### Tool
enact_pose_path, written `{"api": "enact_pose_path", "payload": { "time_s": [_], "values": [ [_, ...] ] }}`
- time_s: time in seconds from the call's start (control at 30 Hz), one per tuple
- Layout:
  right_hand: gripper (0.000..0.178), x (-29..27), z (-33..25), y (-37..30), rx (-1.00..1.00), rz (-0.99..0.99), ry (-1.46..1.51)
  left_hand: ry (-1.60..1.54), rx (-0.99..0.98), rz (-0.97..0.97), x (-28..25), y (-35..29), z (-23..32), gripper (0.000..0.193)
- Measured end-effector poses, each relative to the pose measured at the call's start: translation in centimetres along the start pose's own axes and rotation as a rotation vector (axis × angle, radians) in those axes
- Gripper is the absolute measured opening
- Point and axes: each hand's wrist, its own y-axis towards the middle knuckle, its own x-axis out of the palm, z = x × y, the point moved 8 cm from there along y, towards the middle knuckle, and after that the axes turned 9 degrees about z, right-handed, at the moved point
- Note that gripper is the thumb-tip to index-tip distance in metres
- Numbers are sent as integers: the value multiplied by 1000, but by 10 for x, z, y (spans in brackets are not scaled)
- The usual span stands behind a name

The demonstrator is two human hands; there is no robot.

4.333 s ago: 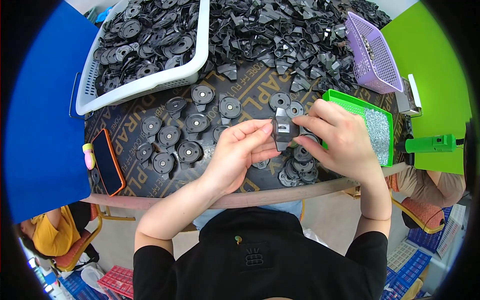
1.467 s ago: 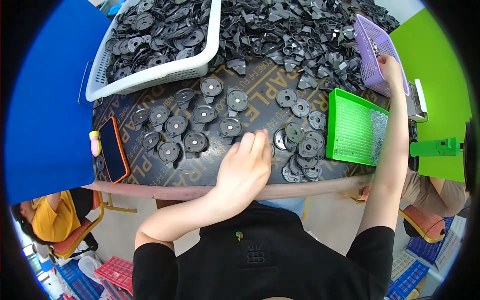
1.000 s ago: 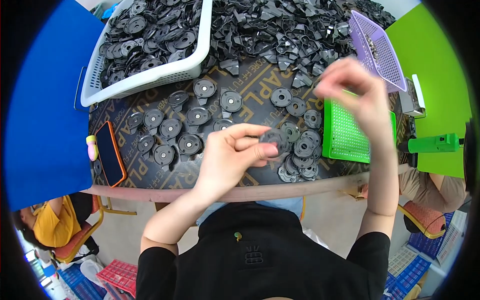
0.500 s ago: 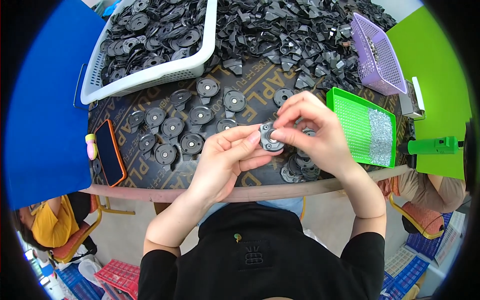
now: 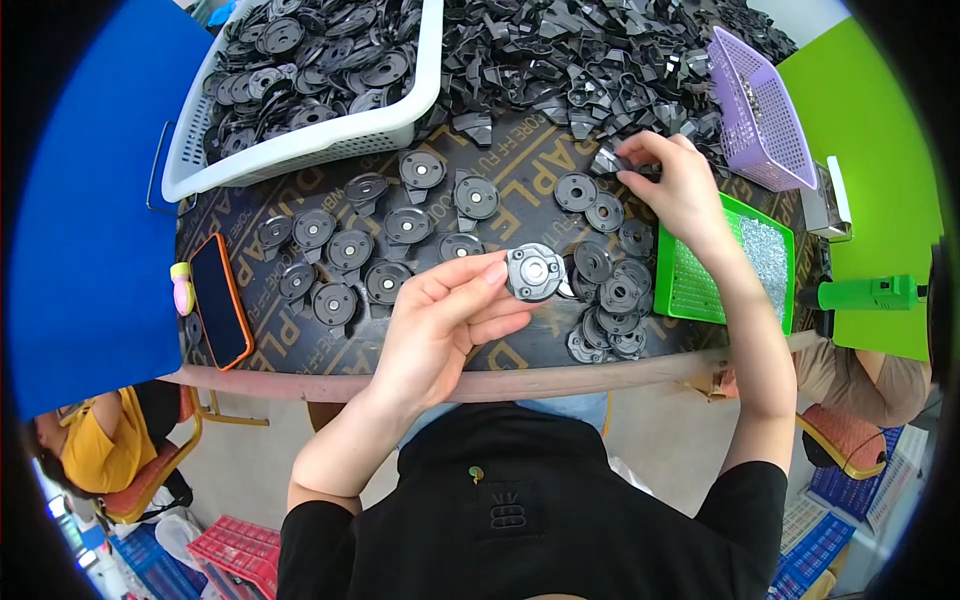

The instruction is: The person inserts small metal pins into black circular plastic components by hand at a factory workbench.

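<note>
Above the front part of the table my left hand [image 5: 440, 325] pinches a round grey-black plastic disc [image 5: 536, 272] with a bright metal centre, tilted up toward me. My right hand [image 5: 680, 190] has reached to the near edge of a heap of black angular plastic pieces [image 5: 560, 70]. Its thumb and forefinger close round one end of a black angular piece [image 5: 606, 160]. Left of my hands stand several discs with angular pieces attached [image 5: 408, 226]. Between my hands and the green tray lie loose, overlapping discs [image 5: 622, 288].
A white basket [image 5: 300, 150] full of discs stands far left. A purple basket [image 5: 765, 150] and a green tray [image 5: 690, 285] of small silvery parts are on the right, by a green power tool [image 5: 865, 292]. An orange-edged phone [image 5: 222, 300] lies left. Other people sit at both sides.
My right hand has left the disc and moved away and to the right, to the heap's edge. The disc stays in my left hand, its metal centre now uncovered.
</note>
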Motion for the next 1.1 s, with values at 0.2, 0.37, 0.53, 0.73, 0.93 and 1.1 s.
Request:
{"api": "enact_pose_path", "payload": {
  "time_s": [0.2,0.37,0.53,0.73,0.93,1.1],
  "values": [
    [25,-39,-107,-50,-431,-4,374,-53,-29,-8,2,2,-4,27],
    [29,-33,-117,-65,-478,8,345,-56,-52,-8,9,2,-6,25],
    [29,-29,-114,-68,-464,-19,375,-89,-87,-27,11,1,-6,24],
    [25,-77,-76,-23,-329,153,376,34,65,-106,-20,-30,13,27],
    [32,-158,299,87,326,238,-409,828,960,208,-107,-103,99,33],
    [34,-44,336,84,387,-241,35,1553,1110,656,-135,-127,133,24]
  ]
}}
